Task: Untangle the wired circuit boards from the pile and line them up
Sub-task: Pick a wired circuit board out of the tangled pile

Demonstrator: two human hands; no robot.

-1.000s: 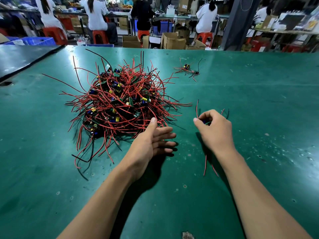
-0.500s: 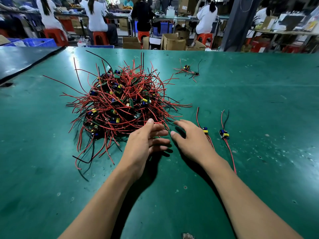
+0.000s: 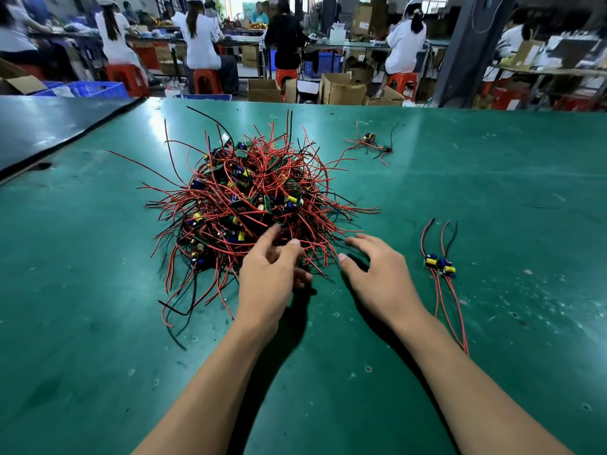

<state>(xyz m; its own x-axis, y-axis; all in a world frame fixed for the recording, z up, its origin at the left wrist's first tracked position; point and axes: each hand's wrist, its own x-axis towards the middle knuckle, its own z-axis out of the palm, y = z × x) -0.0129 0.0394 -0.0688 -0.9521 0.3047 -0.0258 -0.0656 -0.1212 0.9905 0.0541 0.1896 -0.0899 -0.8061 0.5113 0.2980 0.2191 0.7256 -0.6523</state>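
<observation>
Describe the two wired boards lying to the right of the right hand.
The two wired boards lie flat and close together on the green table, apart from the right hand. Each is small and green, carrying blue and yellow cylindrical parts. Red and black leads run away from the person; long red leads trail nearer.

The pile (image 3: 249,205) at the fingers (image 3: 368,243) is red wire with some black, flecked with blue and yellow parts. Right of the fingers, two green boards (image 3: 438,265) trail red and black wires. The table (image 3: 492,192) is green.
</observation>
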